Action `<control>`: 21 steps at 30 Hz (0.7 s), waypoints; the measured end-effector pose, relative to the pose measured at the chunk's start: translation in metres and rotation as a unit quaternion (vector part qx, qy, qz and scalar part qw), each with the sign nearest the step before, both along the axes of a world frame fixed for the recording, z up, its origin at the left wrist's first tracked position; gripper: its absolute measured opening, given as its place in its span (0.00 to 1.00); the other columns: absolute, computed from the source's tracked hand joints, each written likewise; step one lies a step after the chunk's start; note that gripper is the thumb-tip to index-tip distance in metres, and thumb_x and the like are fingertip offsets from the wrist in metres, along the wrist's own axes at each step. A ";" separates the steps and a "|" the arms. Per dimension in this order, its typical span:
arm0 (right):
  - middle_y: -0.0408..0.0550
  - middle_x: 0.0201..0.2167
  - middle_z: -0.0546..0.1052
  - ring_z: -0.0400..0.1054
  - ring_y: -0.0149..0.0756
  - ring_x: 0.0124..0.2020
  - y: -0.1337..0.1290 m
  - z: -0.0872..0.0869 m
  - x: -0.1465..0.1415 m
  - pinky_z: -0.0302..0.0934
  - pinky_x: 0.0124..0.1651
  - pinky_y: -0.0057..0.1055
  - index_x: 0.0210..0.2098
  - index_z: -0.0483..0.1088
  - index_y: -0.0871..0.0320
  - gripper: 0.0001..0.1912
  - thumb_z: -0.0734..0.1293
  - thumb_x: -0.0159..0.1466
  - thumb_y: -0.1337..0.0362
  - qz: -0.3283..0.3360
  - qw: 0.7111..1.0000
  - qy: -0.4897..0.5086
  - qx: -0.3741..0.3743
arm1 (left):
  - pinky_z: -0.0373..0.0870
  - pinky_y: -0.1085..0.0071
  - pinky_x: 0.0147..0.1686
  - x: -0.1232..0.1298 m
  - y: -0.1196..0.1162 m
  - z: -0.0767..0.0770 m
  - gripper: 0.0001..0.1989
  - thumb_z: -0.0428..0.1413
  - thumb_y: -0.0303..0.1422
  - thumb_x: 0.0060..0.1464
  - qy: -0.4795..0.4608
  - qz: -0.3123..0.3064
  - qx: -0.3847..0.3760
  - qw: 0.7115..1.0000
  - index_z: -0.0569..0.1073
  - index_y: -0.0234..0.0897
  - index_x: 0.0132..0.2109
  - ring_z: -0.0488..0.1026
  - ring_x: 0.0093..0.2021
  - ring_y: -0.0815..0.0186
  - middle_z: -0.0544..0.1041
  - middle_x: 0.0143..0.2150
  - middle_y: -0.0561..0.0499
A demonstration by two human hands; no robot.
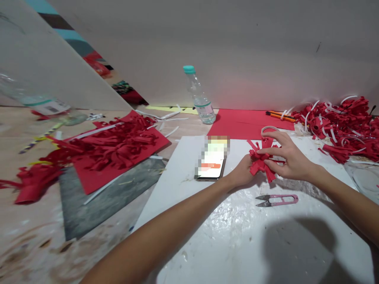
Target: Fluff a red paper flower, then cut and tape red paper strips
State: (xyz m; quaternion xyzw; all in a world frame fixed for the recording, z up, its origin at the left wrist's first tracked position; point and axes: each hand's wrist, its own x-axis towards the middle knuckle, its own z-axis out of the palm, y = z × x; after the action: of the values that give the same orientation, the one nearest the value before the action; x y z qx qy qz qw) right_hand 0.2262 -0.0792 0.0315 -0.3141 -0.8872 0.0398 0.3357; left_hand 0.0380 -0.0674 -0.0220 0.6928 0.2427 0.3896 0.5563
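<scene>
My left hand [244, 171] is closed around the base of a red tassel [263, 161], a bunch of cut strips of paper or foam that fan out; most of its fingers are hidden behind the strips. From the other side my right hand [284, 156] takes hold of the strips, its thumb and fingers bent around them. A pale loop [270, 128] shows at the right fingertips, above the tassel. Just below the hands, pink-handled thread snips [276, 200] lie on the white board [225, 232].
Left of the hands lies a lit phone [211, 159], partly blurred out. A water bottle [201, 98] leans behind it, beside red sheets [237, 124]. More red tassels [337, 126] with white loops are heaped at right. Fringed red strips [118, 146] cover the left side.
</scene>
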 end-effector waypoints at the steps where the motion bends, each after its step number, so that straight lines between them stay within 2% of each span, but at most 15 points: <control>1: 0.56 0.60 0.68 0.62 0.50 0.63 0.000 -0.001 0.000 0.59 0.63 0.56 0.48 0.78 0.52 0.14 0.66 0.64 0.66 -0.002 1.000 -0.008 0.000 | 0.67 0.70 0.33 0.000 0.000 -0.002 0.09 0.56 0.37 0.56 -0.007 -0.004 0.001 1.000 0.72 0.34 0.34 0.69 0.31 0.65 0.74 0.30 0.50; 9: 0.55 0.64 0.65 0.58 0.53 0.65 0.002 -0.001 0.003 0.56 0.63 0.58 0.50 0.78 0.50 0.16 0.67 0.63 0.62 -0.012 0.999 -0.037 -0.003 | 0.67 0.70 0.33 -0.001 0.004 -0.009 0.07 0.56 0.34 0.54 0.017 0.021 0.011 1.000 0.72 0.33 0.34 0.70 0.33 0.64 0.75 0.32 0.48; 15: 0.54 0.65 0.65 0.59 0.52 0.64 0.000 0.004 0.002 0.55 0.64 0.57 0.45 0.80 0.51 0.12 0.69 0.62 0.62 -0.018 0.999 -0.011 0.049 | 0.64 0.71 0.29 0.000 0.007 -0.012 0.09 0.54 0.32 0.53 0.029 0.059 0.005 0.998 0.68 0.35 0.27 0.66 0.27 0.67 0.71 0.24 0.52; 21: 0.48 0.70 0.58 0.50 0.56 0.69 -0.003 0.003 0.003 0.49 0.67 0.60 0.46 0.80 0.48 0.14 0.70 0.61 0.61 0.005 0.997 -0.056 0.054 | 0.67 0.70 0.32 -0.002 0.005 -0.011 0.06 0.57 0.33 0.51 -0.006 0.053 0.031 0.998 0.71 0.35 0.35 0.71 0.33 0.64 0.75 0.32 0.50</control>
State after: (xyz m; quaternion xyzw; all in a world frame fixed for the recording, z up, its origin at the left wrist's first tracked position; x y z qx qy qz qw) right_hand 0.2289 -0.0822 0.0350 -0.2924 -0.9071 -0.0245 0.3018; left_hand 0.0364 -0.0627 -0.0333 0.6937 0.2633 0.4301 0.5143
